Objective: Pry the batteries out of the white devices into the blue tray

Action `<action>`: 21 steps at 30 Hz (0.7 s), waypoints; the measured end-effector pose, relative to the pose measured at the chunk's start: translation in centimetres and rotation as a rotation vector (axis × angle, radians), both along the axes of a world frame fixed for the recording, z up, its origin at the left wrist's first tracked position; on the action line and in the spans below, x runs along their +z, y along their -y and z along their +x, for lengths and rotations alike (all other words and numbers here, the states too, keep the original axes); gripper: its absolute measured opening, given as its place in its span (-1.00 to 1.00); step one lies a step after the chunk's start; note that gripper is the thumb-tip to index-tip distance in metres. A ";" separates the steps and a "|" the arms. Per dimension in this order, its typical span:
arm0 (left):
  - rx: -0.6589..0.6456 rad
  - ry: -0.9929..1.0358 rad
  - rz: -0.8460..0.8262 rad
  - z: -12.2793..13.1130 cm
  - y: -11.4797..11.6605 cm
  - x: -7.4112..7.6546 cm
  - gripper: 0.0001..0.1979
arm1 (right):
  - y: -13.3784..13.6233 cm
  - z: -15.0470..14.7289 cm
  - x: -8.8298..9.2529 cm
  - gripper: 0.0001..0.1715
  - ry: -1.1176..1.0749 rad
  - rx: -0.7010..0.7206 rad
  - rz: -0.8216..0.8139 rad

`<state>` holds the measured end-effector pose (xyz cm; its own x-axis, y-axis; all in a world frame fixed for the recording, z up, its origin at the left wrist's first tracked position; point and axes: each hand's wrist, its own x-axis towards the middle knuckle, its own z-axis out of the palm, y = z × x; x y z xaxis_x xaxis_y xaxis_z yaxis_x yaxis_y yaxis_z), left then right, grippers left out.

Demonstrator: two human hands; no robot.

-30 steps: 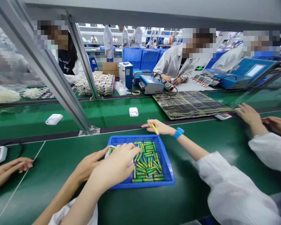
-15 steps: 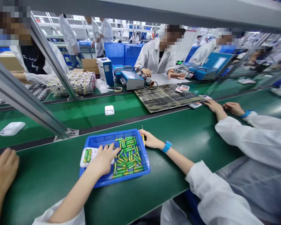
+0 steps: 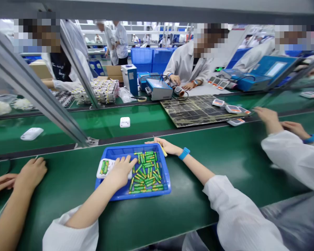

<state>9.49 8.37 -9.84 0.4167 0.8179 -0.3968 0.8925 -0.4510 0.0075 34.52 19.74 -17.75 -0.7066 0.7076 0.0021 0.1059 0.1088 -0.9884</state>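
Neighbour's hands [image 3: 23, 176] have shifted in on the green worktop [image 3: 68, 205], far left. Why's the left hand [image 3: 121, 170] placed there?

Fingers spread, steadying the white holder [image 3: 104, 168] beside green batteries [image 3: 146, 172] in the blue tray [image 3: 120, 150]; the right hand [image 3: 170, 147] curls its fingers round a yellow pen [image 3: 163, 150] at the far rim

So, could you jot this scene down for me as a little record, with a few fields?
Left hand: spread over a white battery holder carrying green cells
Right hand: at the tray's far rim, fingers over a thin yellow stick
Tray: blue plastic tray, heaped with loose green-and-yellow batteries
Rest: green conveyor belt beneath the tray; a co-worker's hand to the left
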 end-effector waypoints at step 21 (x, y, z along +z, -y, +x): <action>-0.028 0.192 0.100 -2.4 -0.2 0.5 -0.29 | 2.0 2.6 -0.9 -0.66 0.279 -0.304 0.444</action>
